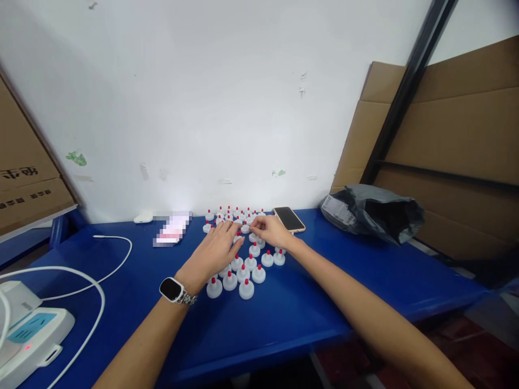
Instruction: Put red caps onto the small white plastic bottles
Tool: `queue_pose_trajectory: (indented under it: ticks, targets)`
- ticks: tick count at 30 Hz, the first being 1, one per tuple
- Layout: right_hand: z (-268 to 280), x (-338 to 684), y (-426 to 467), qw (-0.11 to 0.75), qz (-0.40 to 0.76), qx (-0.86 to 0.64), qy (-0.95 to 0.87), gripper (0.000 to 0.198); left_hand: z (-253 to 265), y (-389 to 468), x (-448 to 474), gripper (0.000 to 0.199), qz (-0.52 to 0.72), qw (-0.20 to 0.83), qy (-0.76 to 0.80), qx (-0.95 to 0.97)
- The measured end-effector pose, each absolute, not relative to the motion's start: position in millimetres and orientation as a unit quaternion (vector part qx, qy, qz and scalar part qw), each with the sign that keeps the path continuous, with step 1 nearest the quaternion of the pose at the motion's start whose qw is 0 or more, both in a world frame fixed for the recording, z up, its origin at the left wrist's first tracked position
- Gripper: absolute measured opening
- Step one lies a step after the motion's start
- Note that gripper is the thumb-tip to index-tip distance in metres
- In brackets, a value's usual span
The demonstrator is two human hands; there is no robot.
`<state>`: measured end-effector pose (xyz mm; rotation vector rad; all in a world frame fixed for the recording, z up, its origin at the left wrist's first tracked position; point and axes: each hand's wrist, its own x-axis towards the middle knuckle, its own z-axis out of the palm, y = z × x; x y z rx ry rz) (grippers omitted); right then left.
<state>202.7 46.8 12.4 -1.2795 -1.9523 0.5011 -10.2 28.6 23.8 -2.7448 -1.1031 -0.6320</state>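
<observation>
Several round white nozzle caps with red tips (246,290) stand upright in a cluster on the blue table (308,302). My left hand (217,247) lies palm down over the left side of the cluster, fingers stretched out and thumb apart, hiding some caps beneath it. From the right, my right hand (271,231) reaches into the middle of the cluster. Its thumb and forefinger are pinched together close beside one white cap (245,228); what lies between the fingertips is too small to make out. More caps stand behind both hands, near the wall.
A phone (289,219) lies behind my right hand. Farther right is a grey plastic mailing bag (368,213). On the left are a white earphone case (143,217), a blurred-out pink item (173,229), a white cable (121,259) and a power strip (36,340). Cardboard (458,124) stands right.
</observation>
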Motion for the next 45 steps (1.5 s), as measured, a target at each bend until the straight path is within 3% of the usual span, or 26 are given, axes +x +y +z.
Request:
queue_pose_trajectory:
  ticks: [3, 8, 16, 22, 25, 31, 35, 39, 45]
  targets:
    - [18.2, 207.1, 46.0, 0.347, 0.171, -0.486, -0.784, 0.016, 25.8, 27.6, -9.1, 0.038, -0.210, 0.038, -0.357, -0.909]
    - [29.5, 238.1, 48.2, 0.402, 0.146, -0.526, -0.735, 0.031, 25.1, 29.1, -7.6, 0.036, -0.228, 0.006, -0.341, -0.912]
    - [27.5, 273.7, 38.0, 0.292, 0.090, -0.611, -0.730, 0.015, 33.9, 29.3, 10.5, 0.034, -0.212, 0.001, -0.321, -0.923]
    - [27.7, 271.9, 30.3, 0.226, 0.111, -0.608, -0.753, 0.004, 41.0, 32.0, 28.8, 0.033, -0.216, -0.006, -0.294, -0.931]
    - [29.0, 267.8, 29.8, 0.277, 0.138, -0.579, -0.754, 0.003, 40.8, 31.7, 33.0, 0.032, -0.235, -0.011, -0.294, -0.926]
    - [42.5, 229.0, 16.9, 0.478, 0.257, -0.452, -0.708, 0.023, 39.0, 26.5, 24.8, 0.040, -0.300, -0.014, -0.305, -0.904]
    - [43.7, 198.8, 15.5, 0.500, 0.322, -0.391, -0.702, 0.028, 39.7, 24.4, 1.4, 0.036, -0.265, -0.038, -0.327, -0.906]
    - [41.2, 188.9, 34.3, 0.420, 0.227, -0.435, -0.763, 0.025, 33.3, 25.9, -29.4, 0.034, -0.248, -0.026, -0.365, -0.897]
    - [43.8, 177.7, 72.0, 0.122, -0.040, -0.498, -0.858, 0.018, 22.2, 28.9, -44.6, 0.033, -0.246, 0.003, -0.389, -0.888]
